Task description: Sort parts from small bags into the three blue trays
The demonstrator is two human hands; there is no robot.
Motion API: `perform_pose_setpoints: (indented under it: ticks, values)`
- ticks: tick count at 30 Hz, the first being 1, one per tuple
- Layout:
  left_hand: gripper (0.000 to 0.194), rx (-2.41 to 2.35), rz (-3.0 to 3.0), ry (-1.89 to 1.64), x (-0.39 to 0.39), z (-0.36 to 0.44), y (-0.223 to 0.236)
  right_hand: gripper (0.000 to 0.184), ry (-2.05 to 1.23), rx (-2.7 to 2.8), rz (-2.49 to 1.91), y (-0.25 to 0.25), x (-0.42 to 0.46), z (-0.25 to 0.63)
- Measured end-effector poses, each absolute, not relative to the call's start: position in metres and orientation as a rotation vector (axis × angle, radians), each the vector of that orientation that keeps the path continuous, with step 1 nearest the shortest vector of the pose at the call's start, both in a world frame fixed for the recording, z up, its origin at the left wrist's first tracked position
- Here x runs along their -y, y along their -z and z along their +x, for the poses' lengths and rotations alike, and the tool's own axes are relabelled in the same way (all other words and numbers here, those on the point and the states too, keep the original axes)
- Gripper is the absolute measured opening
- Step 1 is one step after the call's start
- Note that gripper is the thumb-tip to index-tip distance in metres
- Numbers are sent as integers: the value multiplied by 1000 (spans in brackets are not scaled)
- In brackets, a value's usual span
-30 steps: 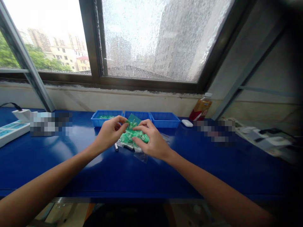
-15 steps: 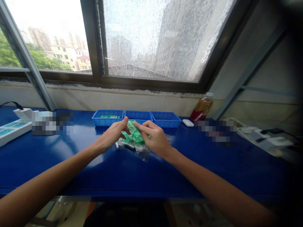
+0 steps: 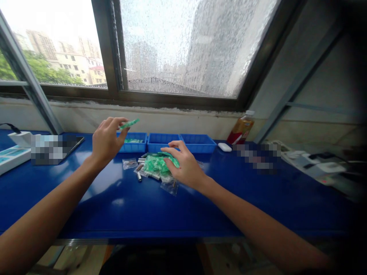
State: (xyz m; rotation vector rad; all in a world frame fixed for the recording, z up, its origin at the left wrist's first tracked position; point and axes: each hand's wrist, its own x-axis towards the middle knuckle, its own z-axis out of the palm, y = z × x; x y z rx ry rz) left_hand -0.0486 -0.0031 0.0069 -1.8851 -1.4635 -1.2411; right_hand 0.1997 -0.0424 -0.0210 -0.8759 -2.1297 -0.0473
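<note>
My left hand (image 3: 106,139) is raised at the left bin, with a small green packet (image 3: 131,123) pinched between thumb and fingers. Behind and below that packet, the left blue bin (image 3: 137,147) holds similar green pieces. My right hand (image 3: 187,168) is at the right side of a pile of green packets (image 3: 153,164), its thumb and fingers apart. Whether its fingertips touch the pile is hard to make out. Mixed in around the pile are clear plastic bags (image 3: 169,187) and short silvery pieces (image 3: 139,177).
Two more blue bins, the middle bin (image 3: 163,147) and the right bin (image 3: 199,147), stand along the wall. Right of them are a white rounded object (image 3: 224,147) and a drink bottle (image 3: 241,128). A white power strip (image 3: 14,158) lies at far left.
My left hand has moved left and up from the pile to the left bin, carrying the green packet. My right hand has stayed at the pile, its fingers now spread apart.
</note>
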Motion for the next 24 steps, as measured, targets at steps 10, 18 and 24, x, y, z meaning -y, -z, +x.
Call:
perform_pose_setpoints:
  ticks: [10, 18, 24]
  values:
    - [33, 1611, -2786, 95, 5, -56, 13, 24, 9, 2254, -969, 25, 37, 203]
    - [23, 1797, -2662, 227, -7, -65, 22, 22, 9, 2338, -911, 26, 40, 200]
    - [18, 1583, -2578, 923, 11, -33, 4, 25, -160, 2296, -914, 22, 44, 196]
